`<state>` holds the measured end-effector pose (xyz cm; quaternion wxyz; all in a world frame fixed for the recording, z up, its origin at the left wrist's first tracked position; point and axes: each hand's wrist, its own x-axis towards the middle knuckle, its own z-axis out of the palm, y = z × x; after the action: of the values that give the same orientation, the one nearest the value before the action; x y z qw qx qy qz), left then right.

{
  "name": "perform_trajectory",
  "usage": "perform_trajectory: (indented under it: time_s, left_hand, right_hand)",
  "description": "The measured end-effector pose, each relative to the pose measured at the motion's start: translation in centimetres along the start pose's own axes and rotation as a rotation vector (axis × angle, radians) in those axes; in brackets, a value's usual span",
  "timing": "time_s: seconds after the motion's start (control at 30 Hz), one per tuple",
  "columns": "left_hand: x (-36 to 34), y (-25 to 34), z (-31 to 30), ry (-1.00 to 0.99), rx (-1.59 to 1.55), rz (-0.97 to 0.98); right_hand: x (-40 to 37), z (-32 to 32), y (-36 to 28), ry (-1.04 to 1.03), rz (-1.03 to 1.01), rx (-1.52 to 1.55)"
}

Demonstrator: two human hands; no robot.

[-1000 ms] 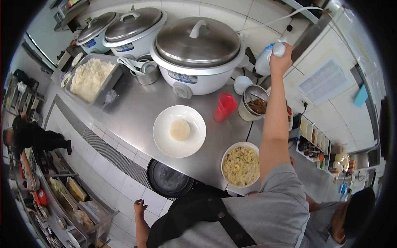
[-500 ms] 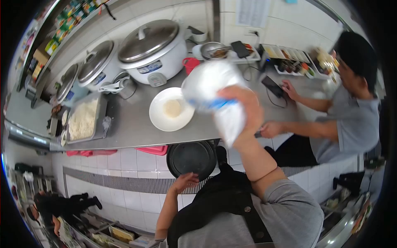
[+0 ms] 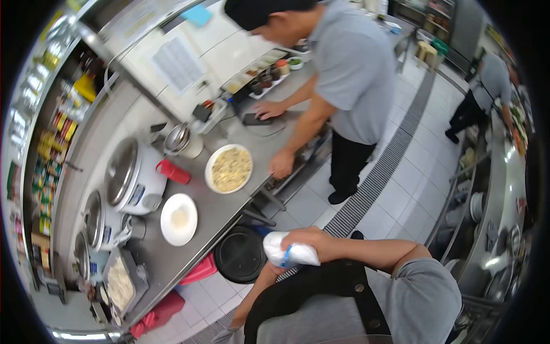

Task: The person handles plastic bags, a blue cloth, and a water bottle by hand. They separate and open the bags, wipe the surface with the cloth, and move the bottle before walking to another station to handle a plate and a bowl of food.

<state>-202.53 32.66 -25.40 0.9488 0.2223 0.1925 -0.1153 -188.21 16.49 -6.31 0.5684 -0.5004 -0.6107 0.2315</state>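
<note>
A white plastic bag (image 3: 291,251) with a blue band round it is held close in front of my apron. My right hand (image 3: 309,241) is closed over its upper side. My left hand (image 3: 275,272) is at the bag's underside, its fingers mostly hidden behind it. On the steel counter, a white plate (image 3: 170,228) carries a pale round mound (image 3: 180,218). Farther right stands a white bowl (image 3: 208,179) filled with a yellowish chopped food (image 3: 231,169). A red cup (image 3: 173,171) lies between the plate and a rice cooker.
Large rice cookers (image 3: 146,178) line the wall side of the counter (image 3: 212,221). A grey tub (image 3: 137,275) of white grains stands at its near end. Beneath the edge is a black round bin (image 3: 239,255). A co-worker (image 3: 352,74) leans over the counter, one hand on a phone.
My view has swung to the right. The bag has come down from above the counter to my waist, and my left hand has moved up to it.
</note>
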Motion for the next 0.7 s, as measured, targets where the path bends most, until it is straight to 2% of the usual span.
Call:
perform_trajectory:
  time_s: [0.07, 0.3, 0.37, 0.4, 0.43, 0.47, 0.53, 0.57, 0.63, 0.7]
  left_hand:
    - [4.6, -2.2, 3.0, -0.04, 0.059, -0.098]
    - [23.8, -12.0, 16.8, -0.271, 0.255, -0.396]
    - [28.9, -15.2, 20.8, -0.33, 0.261, -0.486]
    - [31.7, -16.9, 22.9, -0.358, 0.147, -0.571]
    - [33.7, -18.2, 25.6, -0.347, 0.157, -0.62]
    - [35.3, -19.0, 27.6, -0.402, 0.098, -0.698]
    - [39.2, -23.2, 30.3, -0.386, 0.139, -0.708]
    - [41.3, -24.1, 31.5, -0.436, 0.121, -0.735]
    - [44.1, -25.6, 36.1, -0.543, 0.084, -0.805]
    - [47.1, -26.3, 39.4, -0.521, 0.088, -0.833]
  right_hand:
    - [-4.5, -3.4, -0.7, 0.067, 0.068, -0.053]
    - [-20.6, -19.1, -5.0, 0.408, 0.118, -0.322]
    - [-24.4, -23.5, -7.7, 0.486, 0.19, -0.392]
    - [-25.7, -25.7, -9.0, 0.557, 0.194, -0.407]
    - [-27.7, -28.1, -10.0, 0.484, 0.248, -0.5]
    - [-29.1, -29.7, -10.9, 0.578, 0.249, -0.557]
    - [-31.9, -32.3, -12.3, 0.756, 0.249, -0.669]
    - [-33.1, -34.5, -12.4, 0.721, 0.207, -0.86]
    - [-34.6, -37.6, -11.8, 0.877, 0.236, -0.738]
    - [-36.2, -40.2, -10.2, 1.102, 0.276, -0.525]
